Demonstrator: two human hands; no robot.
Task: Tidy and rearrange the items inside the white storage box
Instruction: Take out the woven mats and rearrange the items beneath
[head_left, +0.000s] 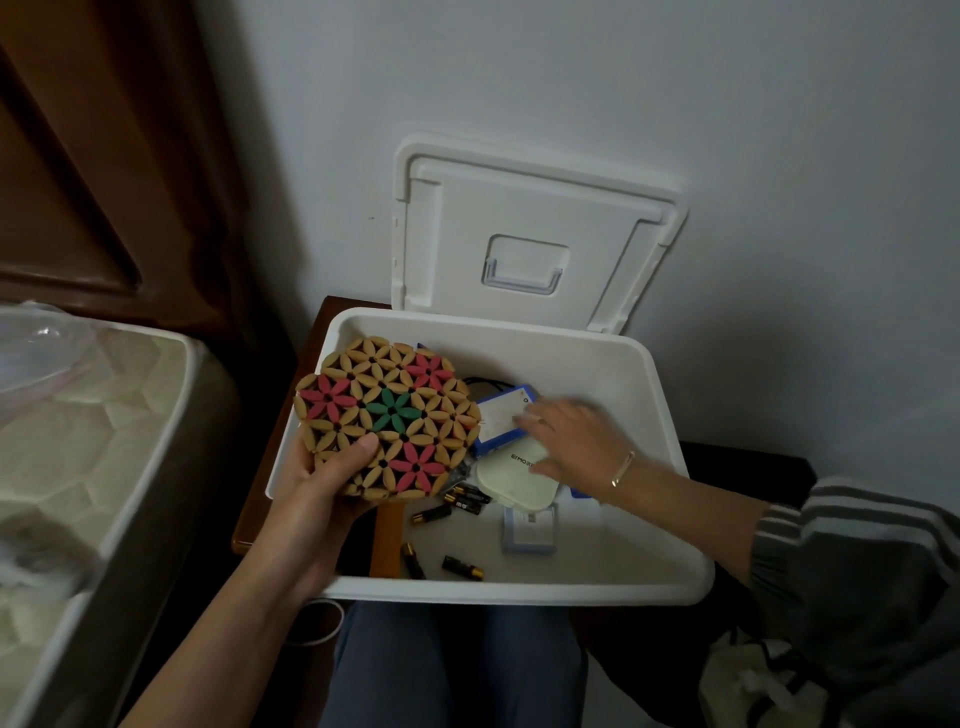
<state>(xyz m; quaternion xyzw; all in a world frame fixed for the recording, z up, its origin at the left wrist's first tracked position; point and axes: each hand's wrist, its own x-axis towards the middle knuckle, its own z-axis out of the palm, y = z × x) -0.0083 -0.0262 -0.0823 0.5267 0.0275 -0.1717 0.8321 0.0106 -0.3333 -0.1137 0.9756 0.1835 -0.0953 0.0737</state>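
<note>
Sorting stage. Your left hand grips the flower mat over the white box; your right hand, fingers straight, touches the blue packet. Next, likely: lay mat flat.

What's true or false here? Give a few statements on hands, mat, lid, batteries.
1. The left hand holds the mat. True.
2. The lid is shut on the box. False: it leans on the wall behind the box.
3. The right hand is outside the box. False: it reaches into it.
4. Batteries lie loose in the box. True.
</note>
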